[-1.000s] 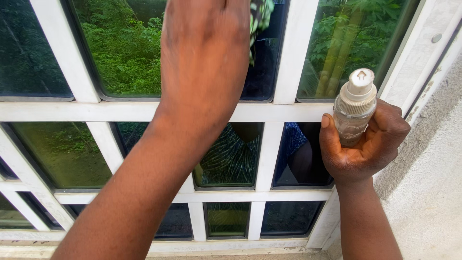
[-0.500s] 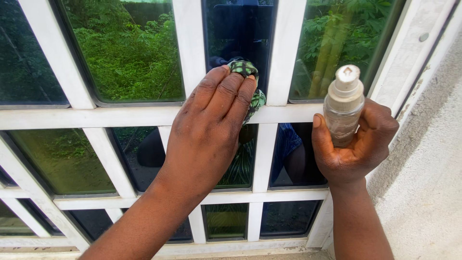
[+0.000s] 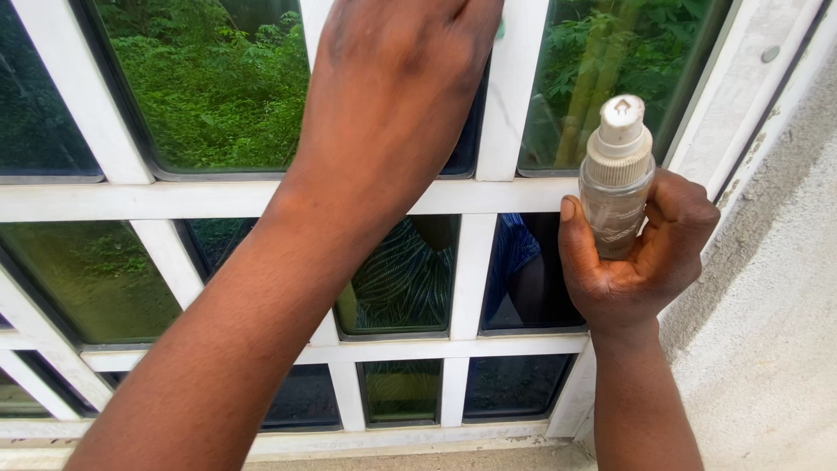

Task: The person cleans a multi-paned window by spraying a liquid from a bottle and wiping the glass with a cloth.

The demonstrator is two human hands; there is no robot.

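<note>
My left hand (image 3: 392, 87) is raised against the upper middle pane of a white-framed window (image 3: 218, 199), its back towards me. It presses a green patterned cloth (image 3: 500, 30) to the glass, and only a sliver of the cloth shows at my fingers' right edge. My right hand (image 3: 649, 262) is held beside the window's right side, wrapped around a small clear spray bottle (image 3: 615, 201) with a white pump top. The bottle is upright, just in front of the frame.
The window has several small tinted panes (image 3: 209, 87) that reflect green foliage and a person. A rough grey plastered wall (image 3: 776, 331) runs along the right. A white sill (image 3: 392, 440) closes the bottom of the frame.
My left hand has swept upward over the middle pane with the cloth, which it now almost hides. The right hand and bottle have barely moved.
</note>
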